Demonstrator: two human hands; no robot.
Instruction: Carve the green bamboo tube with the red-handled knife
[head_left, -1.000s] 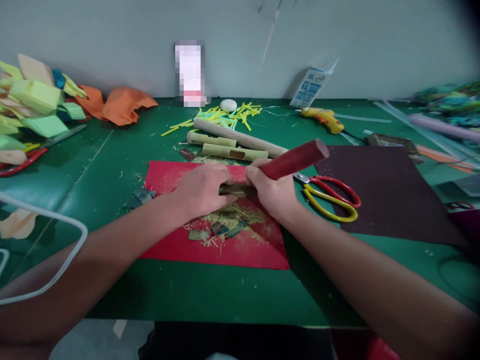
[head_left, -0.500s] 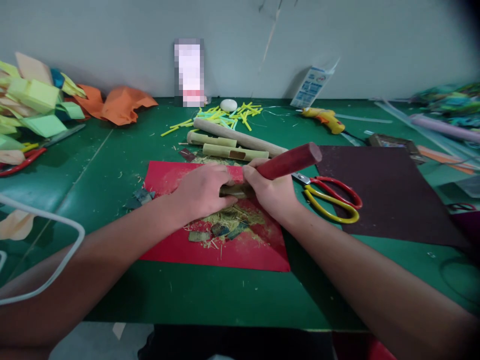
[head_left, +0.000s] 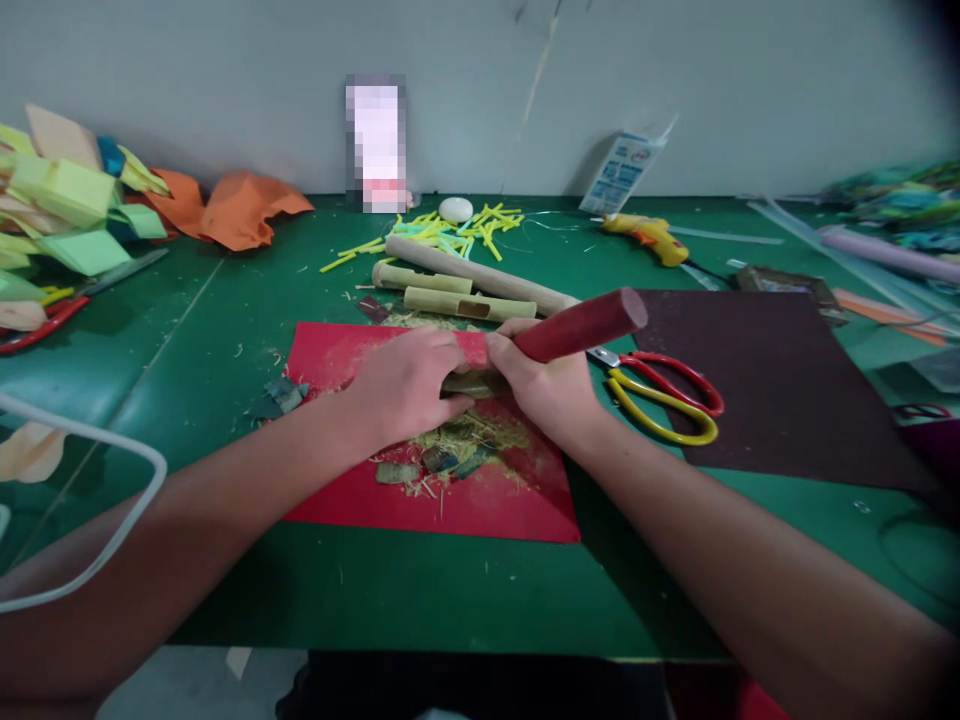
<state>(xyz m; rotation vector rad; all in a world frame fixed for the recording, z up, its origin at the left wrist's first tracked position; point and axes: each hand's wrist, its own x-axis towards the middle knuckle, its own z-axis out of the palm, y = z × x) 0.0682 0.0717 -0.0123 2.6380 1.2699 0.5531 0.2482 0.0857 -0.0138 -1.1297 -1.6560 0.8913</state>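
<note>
Over the red sheet (head_left: 345, 500), my left hand (head_left: 409, 385) is closed around one end of a greenish bamboo piece (head_left: 476, 384). Right beside it, my right hand (head_left: 544, 385) grips a thick red handle (head_left: 581, 325) that slants up to the right. The tool's working end is hidden behind the fingers, close to the bamboo. Shavings and dark bark flakes (head_left: 439, 459) lie on the sheet below the hands. Two cut bamboo tubes (head_left: 499, 304) and a long pale stick (head_left: 480, 272) rest just behind.
Scissors with red and yellow handles (head_left: 667, 400) lie right of my right hand, partly on a dark sheet (head_left: 780, 390). Further back are a yellow glue gun (head_left: 649, 240) and yellow strips (head_left: 360, 252). Orange cloth (head_left: 251, 210) and folded papers (head_left: 67, 195) sit at left.
The red handle has shifted very slightly right and down. Both hands keep their holds, and the rest of the view moves only a little.
</note>
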